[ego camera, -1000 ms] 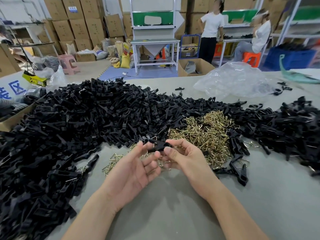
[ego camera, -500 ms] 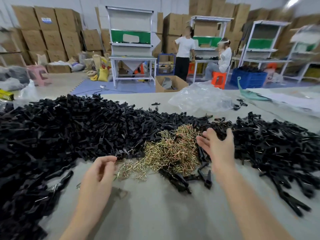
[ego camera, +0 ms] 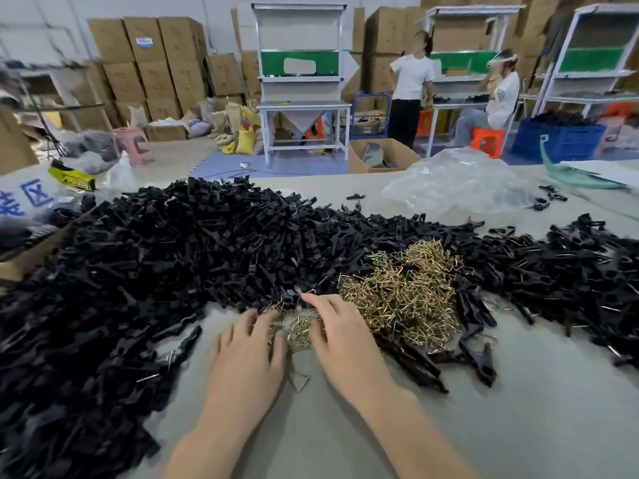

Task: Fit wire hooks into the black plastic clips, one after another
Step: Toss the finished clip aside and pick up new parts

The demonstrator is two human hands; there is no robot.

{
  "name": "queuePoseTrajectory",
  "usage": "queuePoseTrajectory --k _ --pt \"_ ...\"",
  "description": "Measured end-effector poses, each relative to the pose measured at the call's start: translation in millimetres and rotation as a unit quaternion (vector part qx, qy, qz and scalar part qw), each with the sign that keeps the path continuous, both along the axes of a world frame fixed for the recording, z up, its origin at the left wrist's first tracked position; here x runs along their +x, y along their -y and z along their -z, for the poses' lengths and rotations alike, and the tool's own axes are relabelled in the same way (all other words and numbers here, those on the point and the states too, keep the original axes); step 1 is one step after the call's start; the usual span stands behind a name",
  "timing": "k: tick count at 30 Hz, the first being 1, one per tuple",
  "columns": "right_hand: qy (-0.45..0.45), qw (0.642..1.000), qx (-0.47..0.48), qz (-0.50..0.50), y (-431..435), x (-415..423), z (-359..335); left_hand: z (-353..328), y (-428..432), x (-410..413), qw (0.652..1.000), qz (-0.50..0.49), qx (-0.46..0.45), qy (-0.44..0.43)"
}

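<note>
Wire hooks [ego camera: 401,292]: a big tangled heap in the middle of the desk [ego camera: 518,426].
Small heap of hooks [ego camera: 297,328]: just left of the big heap and joined to it, under both hands. It is blurred, so single hooks are hard to pick out.
Hidden: the palms cover part of the small heap, and the fingertips are smeared by blur.
Cut off: the desk's near edge and both arms run out of the bottom of the picture.
Left hand [ego camera: 249,357]: palm down, grip apart, fingers straight and spread. The tips rest on the left side of the small heap.
Right hand [ego camera: 342,337]: palm down, grip apart, fingers stretched out over the small heap. The first finger reaches to the dark pile behind it.
Look of the hooks: thin bent wire, shiny gold, all caught up in each other.
Loose hook [ego camera: 301,382]: one wire bent like a triangle, alone on the bare desk between the two wrists.
Black clips [ego camera: 173,254]: a huge pile from the desk's left edge to the middle, cut off at the left of the picture.
Second clip pile [ego camera: 570,267]: right of the big heap, running toward the desk's right edge and blurry there.
Clips by the hooks [ego camera: 480,357]: a few long black ones touching the near side of the big heap.
Plastic bag [ego camera: 456,184]: clear and crumpled, close to the desk's far edge.
</note>
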State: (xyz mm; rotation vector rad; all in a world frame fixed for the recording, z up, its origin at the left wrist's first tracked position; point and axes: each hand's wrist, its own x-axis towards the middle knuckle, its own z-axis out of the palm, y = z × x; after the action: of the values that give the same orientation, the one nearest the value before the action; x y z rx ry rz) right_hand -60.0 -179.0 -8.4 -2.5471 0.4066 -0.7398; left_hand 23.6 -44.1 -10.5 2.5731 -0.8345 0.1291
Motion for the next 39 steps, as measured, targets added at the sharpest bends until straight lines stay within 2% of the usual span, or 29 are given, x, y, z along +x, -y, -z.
queuePoseTrajectory --k 7,16,20,23,25,27,30,32,34,37,39 --pt "-0.044 0.992 -0.107 0.049 11 20 2 0 8 6 1.0 0.006 -0.004 0.02" --pt "-0.057 0.985 -0.15 0.069 10 18 1 -2 7 9 0.999 0.046 0.007 0.027" --pt "-0.003 0.99 -0.127 0.063 8 14 -3 -1 9 15 0.994 0.074 0.071 0.046" --pt "0.104 0.994 -0.027 0.027 3 11 -7 1 10 16 0.993 0.077 0.079 0.05" --pt "0.158 0.979 0.125 -0.002 1 5 -11 -1 8 15 0.994 0.076 0.04 0.06" --pt "0.192 0.931 0.309 -0.018 -2 0 -17 0 8 14 0.993 0.07 -0.021 0.097" --pt "0.24 0.828 0.505 -0.028 0 -5 -21 -1 7 15 0.992 0.042 -0.064 0.103" --pt "0.26 0.781 0.567 -0.031 1 -8 -23 -2 6 16 0.991 0.036 -0.078 0.101" --pt "0.264 0.758 0.596 -0.02 1 -9 -22 -2 6 18 0.996 0.044 -0.054 0.064" --pt "0.26 0.738 0.623 -0.017 1 -10 -19 2 7 21 0.996 0.08 0.026 0.026" --pt "0.253 0.736 0.628 -0.019 2 -11 -18 2 7 21 0.997 0.076 0.017 0.03"
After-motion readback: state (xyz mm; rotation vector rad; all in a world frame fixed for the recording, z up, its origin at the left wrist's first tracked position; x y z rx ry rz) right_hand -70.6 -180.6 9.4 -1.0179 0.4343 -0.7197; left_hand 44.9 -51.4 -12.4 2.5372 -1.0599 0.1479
